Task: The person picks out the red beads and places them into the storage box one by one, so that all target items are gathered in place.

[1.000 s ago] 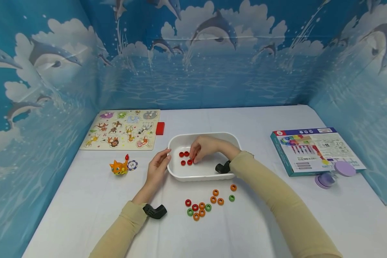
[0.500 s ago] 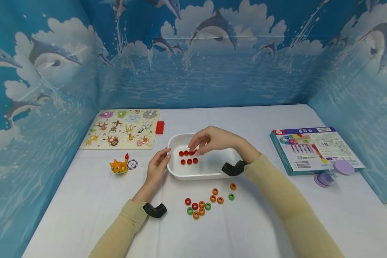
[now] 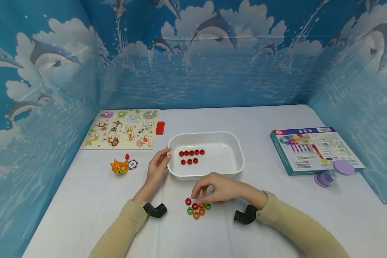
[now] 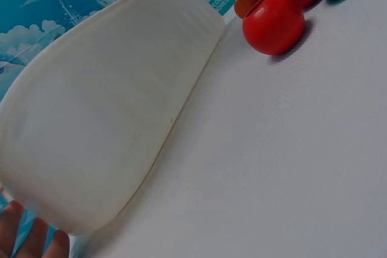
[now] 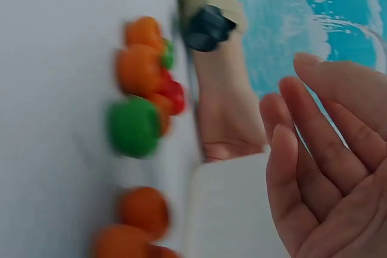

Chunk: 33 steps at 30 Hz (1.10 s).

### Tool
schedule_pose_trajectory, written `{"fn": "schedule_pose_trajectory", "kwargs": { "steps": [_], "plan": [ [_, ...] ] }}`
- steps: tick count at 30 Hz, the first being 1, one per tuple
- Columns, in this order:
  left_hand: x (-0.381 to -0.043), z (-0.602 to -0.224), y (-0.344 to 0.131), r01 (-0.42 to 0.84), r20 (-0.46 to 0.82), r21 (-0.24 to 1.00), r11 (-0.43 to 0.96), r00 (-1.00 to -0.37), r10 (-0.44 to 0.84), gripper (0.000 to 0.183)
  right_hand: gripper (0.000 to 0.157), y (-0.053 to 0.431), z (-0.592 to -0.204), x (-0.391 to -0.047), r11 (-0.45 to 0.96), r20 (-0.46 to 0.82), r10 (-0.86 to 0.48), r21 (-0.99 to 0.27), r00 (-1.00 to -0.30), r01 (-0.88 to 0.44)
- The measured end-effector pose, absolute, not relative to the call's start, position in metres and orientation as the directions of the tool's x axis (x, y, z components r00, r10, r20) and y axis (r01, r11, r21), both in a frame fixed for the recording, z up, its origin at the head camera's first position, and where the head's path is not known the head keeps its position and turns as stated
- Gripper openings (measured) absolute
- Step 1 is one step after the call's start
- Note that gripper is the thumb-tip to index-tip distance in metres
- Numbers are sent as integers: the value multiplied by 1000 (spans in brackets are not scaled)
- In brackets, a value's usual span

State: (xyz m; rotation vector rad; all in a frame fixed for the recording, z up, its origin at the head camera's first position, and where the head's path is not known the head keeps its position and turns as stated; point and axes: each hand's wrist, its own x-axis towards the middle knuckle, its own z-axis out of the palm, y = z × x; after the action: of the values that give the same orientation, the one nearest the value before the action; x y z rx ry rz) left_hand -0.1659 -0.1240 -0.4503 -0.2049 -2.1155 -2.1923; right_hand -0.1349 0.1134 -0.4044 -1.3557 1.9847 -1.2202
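My left hand [image 3: 157, 165] rests at the left end of a white tray [image 3: 225, 134], its fingertips on the rim. Inside the tray, red beads [image 3: 191, 153] lie in two rows, the far one longer. Over the loose beads on the tablecloth hovers my right hand [image 3: 217, 187], fingers loosely bent and nothing between them. It hides part of the group. Red beads [image 3: 188, 201], orange beads [image 3: 196, 215] and green beads [image 3: 190, 211] show beside its fingertips. In the right wrist view, a gap shows between the thumb and fingers of the right hand [image 5: 326, 155].
At the back left lies an animal puzzle board [image 3: 122, 130] with a red block [image 3: 160, 128] at its edge. An orange toy figure [image 3: 119, 167] and a poker chip [image 3: 132, 164] sit before it. On the right are a game box [image 3: 316, 150] and a purple-lidded container [image 3: 325, 178].
My right hand has left the tray, where it set down red beads, and moved toward me over the loose beads. The rows in the tray have grown. My left hand stays put.
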Motion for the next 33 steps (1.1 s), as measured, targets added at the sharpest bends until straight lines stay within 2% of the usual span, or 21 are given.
{"fn": "schedule_pose_trajectory", "kwargs": {
  "steps": [6, 14, 28, 33],
  "plan": [
    [-166, -451, -123, 138, 139, 990, -40, -990, 20, 31, 17, 111, -431, -126, 182, 132, -888, -777, -440, -602],
    [-166, -451, -123, 140, 141, 989, -47, -990, 29, 33, 19, 108, -445, -122, 253, 56, -888, -769, -457, -587],
    [-167, -451, -124, 136, 137, 990, -42, -990, 25, 32, 15, 105, -444, -121, 353, 23, -841, -733, -540, -581],
    [-167, -452, -124, 131, 132, 991, -38, -991, 28, 33, 15, 113, -425, -124, 332, 45, -849, -729, -527, -598]
  ]
}}
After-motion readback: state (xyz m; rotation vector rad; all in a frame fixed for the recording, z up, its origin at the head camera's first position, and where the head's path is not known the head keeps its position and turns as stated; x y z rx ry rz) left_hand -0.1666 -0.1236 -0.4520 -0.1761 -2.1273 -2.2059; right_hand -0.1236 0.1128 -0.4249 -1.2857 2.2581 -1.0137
